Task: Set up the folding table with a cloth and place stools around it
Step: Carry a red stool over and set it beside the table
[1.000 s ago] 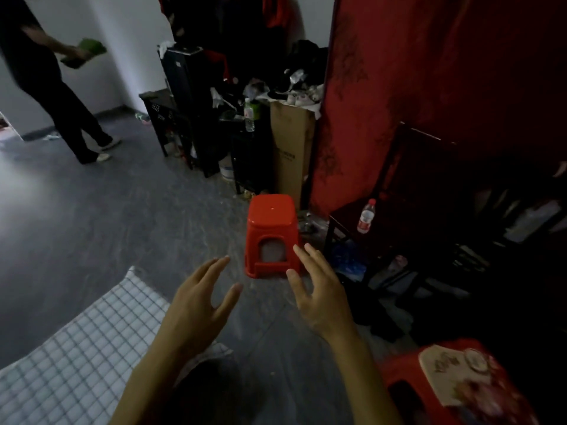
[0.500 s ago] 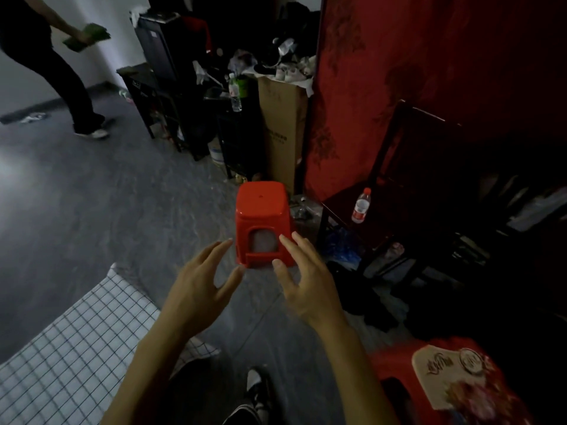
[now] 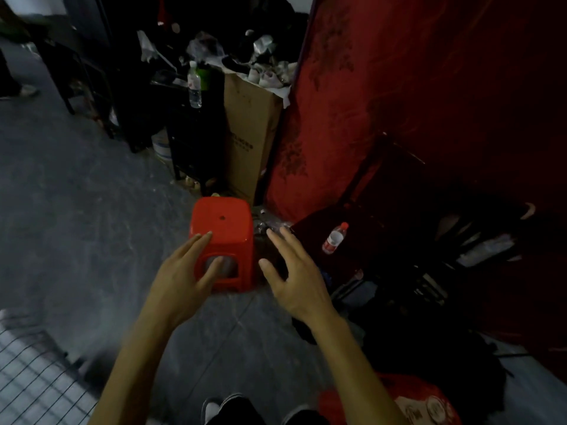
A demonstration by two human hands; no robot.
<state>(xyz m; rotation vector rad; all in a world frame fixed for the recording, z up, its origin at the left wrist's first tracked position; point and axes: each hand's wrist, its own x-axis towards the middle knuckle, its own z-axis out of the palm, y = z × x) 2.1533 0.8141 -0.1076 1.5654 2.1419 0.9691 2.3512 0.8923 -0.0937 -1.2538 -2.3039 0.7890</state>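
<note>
A red plastic stool [image 3: 225, 225] stands upright on the grey floor in the middle of the view. My left hand [image 3: 184, 277] reaches out in front of its near left side, fingers spread and holding nothing. My right hand [image 3: 294, 280] hovers just right of the stool, also open and empty. Whether either hand touches the stool cannot be told. The white checked cloth [image 3: 33, 381] shows at the bottom left corner. A second red stool [image 3: 408, 400] with a patterned thing on it sits at the bottom right.
A tall cardboard box [image 3: 250, 133] and dark cluttered furniture stand behind the stool. A red panel [image 3: 399, 87] leans at the right, with a dark chair [image 3: 356, 228] holding a water bottle [image 3: 335, 239]. Another bottle [image 3: 194, 85] stands farther back. Open grey floor lies to the left.
I have stepped closer: the stool is larger and nearer, and both hands have reached forward to either side of it. The other person has nearly left the view at top left.
</note>
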